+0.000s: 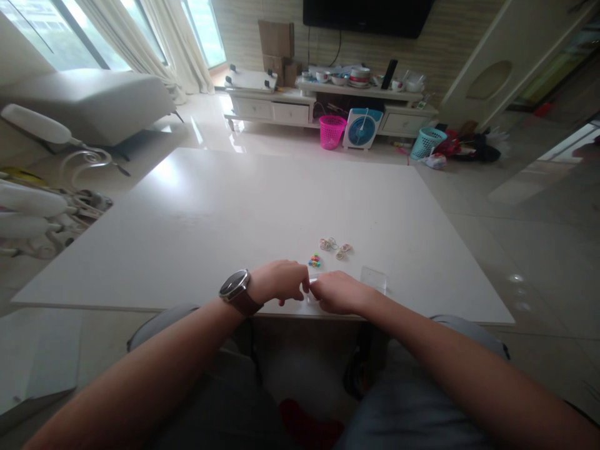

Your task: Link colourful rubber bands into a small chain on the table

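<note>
My left hand, with a watch on its wrist, is at the table's front edge, fingers curled downward and closed. Against it is my right hand, also closed, its fingertips meeting the left ones. A small clear and whitish piece shows between the fingertips; its kind is too small to make out. Just beyond the hands lies a little heap of bright coloured pieces. Farther back are several pale, thin ring-shaped bands in loose bunches. Right of my right hand sits a clear plastic box or lid.
The white table spans the space before me, its front edge close to my lap. White chairs stand at the left. Beyond the table are a pink basket, a blue fan, a light-blue basket and a low cabinet.
</note>
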The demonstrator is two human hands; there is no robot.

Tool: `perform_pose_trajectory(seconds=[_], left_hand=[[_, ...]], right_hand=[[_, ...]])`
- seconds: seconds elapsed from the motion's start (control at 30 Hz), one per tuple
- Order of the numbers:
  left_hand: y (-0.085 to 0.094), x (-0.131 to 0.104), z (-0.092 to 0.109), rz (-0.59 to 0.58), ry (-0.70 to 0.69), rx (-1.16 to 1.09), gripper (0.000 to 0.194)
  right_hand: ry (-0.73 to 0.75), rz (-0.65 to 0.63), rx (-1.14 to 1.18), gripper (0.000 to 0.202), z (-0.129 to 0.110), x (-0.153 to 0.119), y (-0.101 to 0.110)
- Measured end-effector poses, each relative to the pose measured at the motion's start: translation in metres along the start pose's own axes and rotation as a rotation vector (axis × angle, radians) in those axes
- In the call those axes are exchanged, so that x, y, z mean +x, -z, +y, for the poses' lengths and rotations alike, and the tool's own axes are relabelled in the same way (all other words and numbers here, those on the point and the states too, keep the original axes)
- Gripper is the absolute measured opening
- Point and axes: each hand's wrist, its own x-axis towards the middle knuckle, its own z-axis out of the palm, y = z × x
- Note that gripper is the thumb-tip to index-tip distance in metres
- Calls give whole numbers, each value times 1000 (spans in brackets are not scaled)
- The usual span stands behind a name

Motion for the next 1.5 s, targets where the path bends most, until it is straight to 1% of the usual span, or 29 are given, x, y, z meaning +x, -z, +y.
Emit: perform_pose_trajectory(seconds=[0.1,0.23,0.33,0.43,0.5,0.53,0.6,0.7,0.87,0.93,1.03,1.13,1.23,1.3,1.37,1.5], left_hand=[[-1,1,-1,-5,-13,-2,23],[0,2,-1,-12,-38,-13,20],[1,2,-2,32,-53,-6,16],[5,3,-5,165,-65,9,15],[8,2,-6,261,-100,3,19],[10,2,-6,290,-119,-19,19],[14,0,-4,313,-135,-101,17],[18,-2,1,342,-112,-215,25],[19,-1,4,424,-45,-279,33],[19,1,3,487,-15,-265,34],[18,3,3,587,23,-177,34],[17,2,4,587,45,-94,35],[16,0,5,565,41,-49,35],[15,-1,6,571,34,-36,33],[14,-1,5,581,21,-29,31],[14,-1,4,586,4,-25,29]], right_hand=[[1,-26,80,15,2,-2,4],[59,-29,181,15,7,-2,6],[95,10,270,11,14,-4,10],[115,127,410,8,22,-7,17],[124,219,513,10,28,-9,22],[119,258,556,12,32,-10,23],[80,320,619,17,37,-11,25],[17,412,672,24,42,-9,25],[27,556,771,29,50,-5,27],[-16,594,755,27,59,-3,29],[-151,627,632,20,81,4,31],[-287,586,468,11,105,14,29],[-368,488,359,11,120,24,23],[-385,434,322,13,124,30,20],[-392,412,309,13,124,34,18],[-431,437,278,18,121,38,21]])
